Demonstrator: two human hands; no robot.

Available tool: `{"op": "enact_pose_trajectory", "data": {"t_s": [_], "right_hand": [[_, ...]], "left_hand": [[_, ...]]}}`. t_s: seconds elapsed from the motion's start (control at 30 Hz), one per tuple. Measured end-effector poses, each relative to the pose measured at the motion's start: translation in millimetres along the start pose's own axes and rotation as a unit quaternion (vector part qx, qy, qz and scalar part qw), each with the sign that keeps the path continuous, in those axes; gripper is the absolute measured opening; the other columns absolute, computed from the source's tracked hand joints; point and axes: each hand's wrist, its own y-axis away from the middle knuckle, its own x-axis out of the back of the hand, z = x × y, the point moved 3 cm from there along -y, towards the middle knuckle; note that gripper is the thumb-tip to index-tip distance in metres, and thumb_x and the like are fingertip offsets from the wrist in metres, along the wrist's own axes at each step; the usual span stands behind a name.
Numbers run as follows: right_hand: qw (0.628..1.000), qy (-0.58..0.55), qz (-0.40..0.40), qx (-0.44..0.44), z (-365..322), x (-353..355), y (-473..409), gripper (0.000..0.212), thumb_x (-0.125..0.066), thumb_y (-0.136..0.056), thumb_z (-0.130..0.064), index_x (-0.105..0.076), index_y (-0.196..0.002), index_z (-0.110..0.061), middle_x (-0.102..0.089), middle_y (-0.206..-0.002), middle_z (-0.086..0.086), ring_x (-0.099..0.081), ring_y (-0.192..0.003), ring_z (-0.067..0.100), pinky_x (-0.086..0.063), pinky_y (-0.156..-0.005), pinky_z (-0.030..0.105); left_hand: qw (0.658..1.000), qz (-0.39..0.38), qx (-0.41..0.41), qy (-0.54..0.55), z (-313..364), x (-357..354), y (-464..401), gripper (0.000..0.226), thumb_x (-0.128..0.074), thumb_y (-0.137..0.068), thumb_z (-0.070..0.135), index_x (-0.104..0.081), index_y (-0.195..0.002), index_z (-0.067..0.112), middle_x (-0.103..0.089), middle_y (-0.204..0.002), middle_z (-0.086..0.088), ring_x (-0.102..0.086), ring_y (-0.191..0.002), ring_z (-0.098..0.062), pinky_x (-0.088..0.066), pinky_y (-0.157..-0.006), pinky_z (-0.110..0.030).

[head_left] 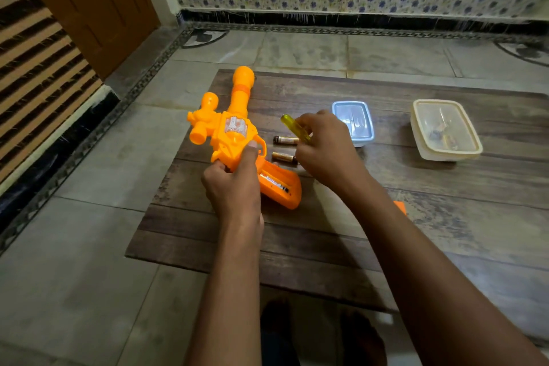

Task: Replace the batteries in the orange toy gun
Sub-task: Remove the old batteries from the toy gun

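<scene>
Orange toy gun (230, 131) of smooth moulded plastic lies near the left edge of a wood-grain board (416, 235) set on a tiled floor. Its long axis runs away from the person, with the rounded, bulbous muzzle pointing toward the board's far left corner and the grip toward the person. A small clear panel with a printed sticker sits on its side; the print is too small to read. The grip's compartment is open, and one battery (274, 183) lies inside it.

Left hand (234, 187) has its fingers closed around the gun just above the grip. Right hand (325, 148) has its fingers closed on a screwdriver (295, 128) with a translucent yellow handle, just right of the gun.

Two loose batteries (285, 148), gold and dark, lie side by side between the gun and the right hand; their labels are unreadable.

Further right stand a rectangular blue plastic container (353, 122) and, near the far right edge, a cream one (445, 129) holding small items.
</scene>
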Motion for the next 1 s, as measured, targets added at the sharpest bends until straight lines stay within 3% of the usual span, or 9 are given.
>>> {"op": "enact_pose_trajectory", "data": {"t_s": [0.1,0.23,0.33,0.5,0.57,0.7,0.83,1.0], "right_hand": [[0.999,0.009,-0.004,0.052,-8,1,-9,0.034,-0.064,-0.087,0.005,-0.072,-0.118,-0.007,-0.056,-0.112,0.012,-0.053,-0.095,0.024,-0.038,-0.076,0.028],[0.992,0.067,-0.006,0.106,-18,-3,-36,0.035,-0.066,-0.083,0.010,-0.073,-0.114,-0.004,-0.061,-0.109,0.015,-0.059,-0.094,0.030,-0.052,-0.079,0.041],[0.986,0.115,-0.022,0.120,-17,-12,-58,0.035,-0.061,-0.084,0.012,-0.074,-0.111,-0.006,-0.065,-0.106,0.015,-0.063,-0.094,0.032,-0.054,-0.078,0.040],[0.963,0.199,-0.078,0.165,-17,-25,-86,0.040,-0.062,-0.086,0.009,-0.073,-0.113,-0.018,-0.069,-0.111,0.006,-0.060,-0.113,0.030,-0.039,-0.099,0.041],[0.955,0.213,-0.093,0.182,-20,-27,-97,0.039,-0.061,-0.086,0.011,-0.074,-0.110,-0.017,-0.069,-0.110,0.006,-0.060,-0.113,0.029,-0.039,-0.098,0.040],[0.939,0.231,-0.134,0.217,-24,-35,-113,0.029,-0.060,-0.089,0.010,-0.075,-0.102,-0.010,-0.067,-0.107,0.012,-0.060,-0.106,0.030,-0.048,-0.086,0.038],[0.925,0.247,-0.160,0.240,-25,-41,-118,0.025,-0.061,-0.087,0.010,-0.076,-0.101,-0.005,-0.067,-0.106,0.016,-0.064,-0.100,0.032,-0.056,-0.086,0.043],[0.920,0.258,-0.160,0.247,-20,-44,-119,0.028,-0.064,-0.086,0.010,-0.075,-0.106,-0.004,-0.064,-0.116,0.016,-0.061,-0.105,0.032,-0.053,-0.085,0.038]], "left_hand": [[0.999,0.002,0.026,0.025,-3,2,-2,0.009,-0.082,-0.066,0.041,-0.081,-0.075,0.039,-0.081,-0.089,-0.006,-0.078,-0.090,-0.036,-0.061,-0.088,-0.063],[0.999,0.012,0.046,0.026,-4,4,-1,0.008,-0.084,-0.078,0.032,-0.077,-0.078,0.027,-0.081,-0.092,-0.003,-0.077,-0.093,-0.031,-0.060,-0.091,-0.060],[0.998,0.010,0.055,0.024,-3,5,0,0.009,-0.083,-0.083,0.028,-0.074,-0.083,0.027,-0.080,-0.094,-0.001,-0.076,-0.095,-0.028,-0.060,-0.093,-0.058],[0.997,0.000,0.071,0.035,-2,6,-4,0.024,-0.081,-0.068,0.039,-0.076,-0.089,0.028,-0.081,-0.098,-0.004,-0.078,-0.095,-0.033,-0.061,-0.090,-0.061],[0.996,-0.006,0.079,0.038,-3,6,-6,0.027,-0.082,-0.069,0.038,-0.076,-0.093,0.028,-0.081,-0.099,-0.006,-0.078,-0.094,-0.034,-0.061,-0.088,-0.062],[0.995,-0.023,0.085,0.044,-3,6,-5,0.019,-0.077,-0.092,0.021,-0.073,-0.110,0.019,-0.081,-0.094,-0.010,-0.081,-0.078,-0.027,-0.063,-0.086,-0.059],[0.994,-0.033,0.096,0.042,-5,6,-5,0.020,-0.075,-0.094,0.022,-0.071,-0.114,0.018,-0.081,-0.095,-0.012,-0.081,-0.080,-0.030,-0.063,-0.088,-0.058],[0.993,-0.038,0.102,0.042,-3,6,-5,0.025,-0.075,-0.095,0.020,-0.071,-0.118,0.013,-0.081,-0.096,-0.015,-0.081,-0.079,-0.032,-0.063,-0.086,-0.058]]}}
